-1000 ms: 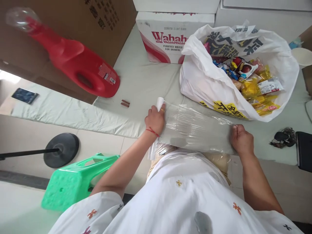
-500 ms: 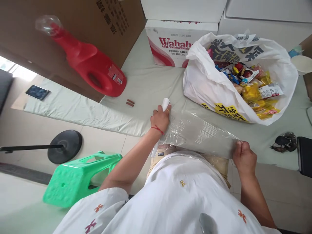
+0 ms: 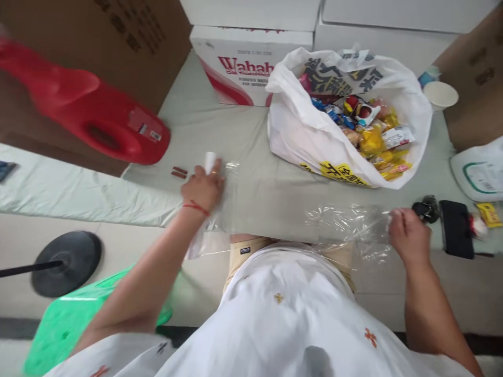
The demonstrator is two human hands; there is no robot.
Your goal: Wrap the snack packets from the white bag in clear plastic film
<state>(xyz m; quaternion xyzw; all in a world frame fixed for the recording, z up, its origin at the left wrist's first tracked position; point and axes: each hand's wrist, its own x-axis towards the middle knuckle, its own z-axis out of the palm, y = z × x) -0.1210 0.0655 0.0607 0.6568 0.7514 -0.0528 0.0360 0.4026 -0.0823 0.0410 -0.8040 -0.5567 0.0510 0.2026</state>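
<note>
My left hand (image 3: 203, 189), a red string at its wrist, is closed around a roll of clear plastic wrap; its white core end (image 3: 210, 161) sticks out past my fingers. From the roll a transparent sheet of film (image 3: 346, 222) stretches across the front of the cloth-covered table to my right hand (image 3: 408, 234), which pinches its far end. The film is wrinkled near my right hand and smoother in the middle, with its lower part hanging over the table edge in front of my shirt. My left hand is near two small brown strips (image 3: 179, 172).
Behind the film stands a white plastic bag (image 3: 294, 131) of wrapped snacks, beside a Wahaha water box (image 3: 251, 68). A red bottle (image 3: 118, 125) is at left. Keys (image 3: 426, 209), a black phone (image 3: 456, 229) and a white jug (image 3: 481, 170) lie right. A green stool (image 3: 63, 330) stands below.
My hands have moved farther apart, the left one leftward and the right one a little rightward, drawing a longer sheet of film between them. The camera view has shifted to the right.
</note>
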